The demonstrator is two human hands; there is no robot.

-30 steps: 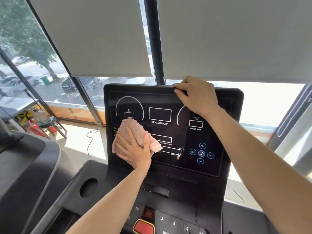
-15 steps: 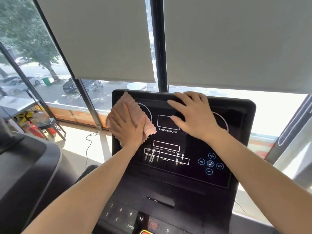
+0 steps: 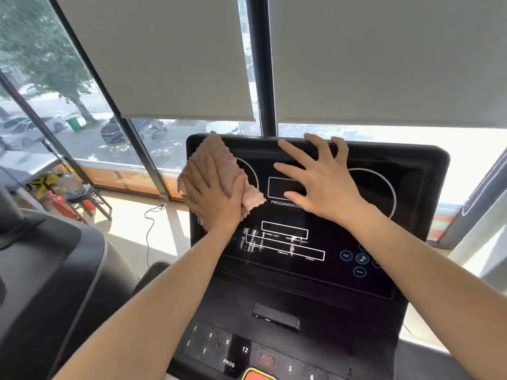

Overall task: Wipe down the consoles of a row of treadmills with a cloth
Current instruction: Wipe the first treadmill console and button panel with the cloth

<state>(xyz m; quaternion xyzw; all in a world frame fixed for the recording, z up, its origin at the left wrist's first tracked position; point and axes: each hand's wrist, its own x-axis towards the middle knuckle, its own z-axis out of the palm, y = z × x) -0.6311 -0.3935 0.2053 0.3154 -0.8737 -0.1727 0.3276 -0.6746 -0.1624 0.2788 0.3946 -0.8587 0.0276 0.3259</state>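
Head cam: left hand (image 3: 212,197) lies flat, fingers straight, pressing the pink cloth (image 3: 219,171) onto the upper-left corner of the treadmill console (image 3: 384,215). Right hand (image 3: 318,185) is spread wide open, palm resting on the screen, fingertips at the top edge.

Roller blinds (image 3: 164,50), dark car (image 3: 112,132) outside

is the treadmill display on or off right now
Off, it seems: the console windows are dark and blank, with only white outlines and labels showing, while the left hand presses the cloth on it.
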